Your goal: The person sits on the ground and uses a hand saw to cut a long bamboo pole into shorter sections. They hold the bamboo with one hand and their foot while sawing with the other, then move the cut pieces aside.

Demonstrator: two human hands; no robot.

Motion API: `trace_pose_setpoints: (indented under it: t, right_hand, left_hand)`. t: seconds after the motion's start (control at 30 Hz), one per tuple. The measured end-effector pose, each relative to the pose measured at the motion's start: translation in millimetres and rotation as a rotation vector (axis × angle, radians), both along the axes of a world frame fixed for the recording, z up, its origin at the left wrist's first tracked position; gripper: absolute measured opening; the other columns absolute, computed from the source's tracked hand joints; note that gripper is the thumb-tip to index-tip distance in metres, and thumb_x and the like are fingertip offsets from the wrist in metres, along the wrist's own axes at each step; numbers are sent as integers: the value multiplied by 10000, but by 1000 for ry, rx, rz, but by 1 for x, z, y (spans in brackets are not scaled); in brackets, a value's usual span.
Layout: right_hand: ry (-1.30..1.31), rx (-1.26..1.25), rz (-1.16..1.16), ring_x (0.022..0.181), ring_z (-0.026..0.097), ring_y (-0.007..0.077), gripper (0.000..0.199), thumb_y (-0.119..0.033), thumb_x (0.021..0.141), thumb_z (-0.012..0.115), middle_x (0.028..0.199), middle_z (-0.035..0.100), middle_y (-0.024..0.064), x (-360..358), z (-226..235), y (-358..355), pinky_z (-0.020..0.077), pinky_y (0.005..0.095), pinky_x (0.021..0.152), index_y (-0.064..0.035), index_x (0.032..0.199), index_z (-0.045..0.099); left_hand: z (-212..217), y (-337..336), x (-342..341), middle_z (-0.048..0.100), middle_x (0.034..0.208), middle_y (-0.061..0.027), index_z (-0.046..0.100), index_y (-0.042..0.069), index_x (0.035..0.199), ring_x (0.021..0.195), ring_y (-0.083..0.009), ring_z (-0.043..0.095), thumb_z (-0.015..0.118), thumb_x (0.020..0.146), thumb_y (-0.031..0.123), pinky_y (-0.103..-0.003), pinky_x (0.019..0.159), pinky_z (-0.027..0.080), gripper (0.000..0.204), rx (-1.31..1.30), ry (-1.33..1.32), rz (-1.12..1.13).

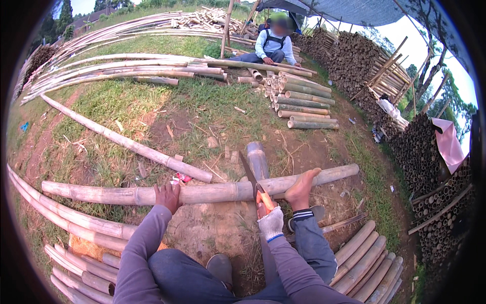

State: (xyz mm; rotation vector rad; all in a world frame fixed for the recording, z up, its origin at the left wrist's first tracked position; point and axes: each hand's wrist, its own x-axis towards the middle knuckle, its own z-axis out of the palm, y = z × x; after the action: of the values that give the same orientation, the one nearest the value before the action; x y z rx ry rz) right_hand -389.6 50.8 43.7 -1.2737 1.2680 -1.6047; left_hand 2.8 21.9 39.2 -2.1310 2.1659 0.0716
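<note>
A long bamboo pole lies crosswise in front of me, over a thicker bamboo piece that points away from me. Left of its middle, my left hand grips the pole from above, fingers curled over its top. A white knitted glove covers much of my right hand, which is closed round the orange handle of a handsaw. The saw's dark blade slants across the pole close to the crossing; how deep its teeth sit cannot be made out. Just right of the blade, my bare foot presses on the pole.
Cut bamboo lengths lie at lower right, and more poles at lower left. Beyond is a stack of short pieces, with a seated person behind it. Tall bamboo piles line the right side.
</note>
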Motion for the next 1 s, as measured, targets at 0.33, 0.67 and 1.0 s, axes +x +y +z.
trace_pose_setpoints:
  t: [0.33, 0.67, 1.0]
  right_hand:
    - [456, 247, -118, 906, 735, 247, 336, -245, 1026, 691, 1031, 761, 167, -14, -8, 5, 552, 351, 800, 11, 1244, 692]
    - [-338, 188, 201, 800, 614, 63, 330, -253, 1079, 613, 1046, 730, -3, 9, 29, 3, 476, 226, 633, -33, 1304, 714]
    - [-574, 260, 239, 892, 630, 22, 330, -188, 1070, 635, 1190, 738, 5, 9, 37, 6, 454, 168, 656, -6, 1338, 696]
  left_hand:
    - [-10, -1, 5, 607, 1393, -177, 481, 133, 1509, 1345, -394, 577, 805, 866, 553, -729, 1174, 291, 834, -66, -4, -15]
    - [-15, -2, 10, 588, 1392, -207, 472, 157, 1529, 1302, -422, 589, 794, 860, 573, -733, 1148, 287, 850, -43, -11, -31]
    - [-5, -3, 3, 594, 1380, -199, 446, 151, 1562, 1304, -402, 598, 804, 853, 567, -709, 1154, 299, 896, 4, -26, -21]
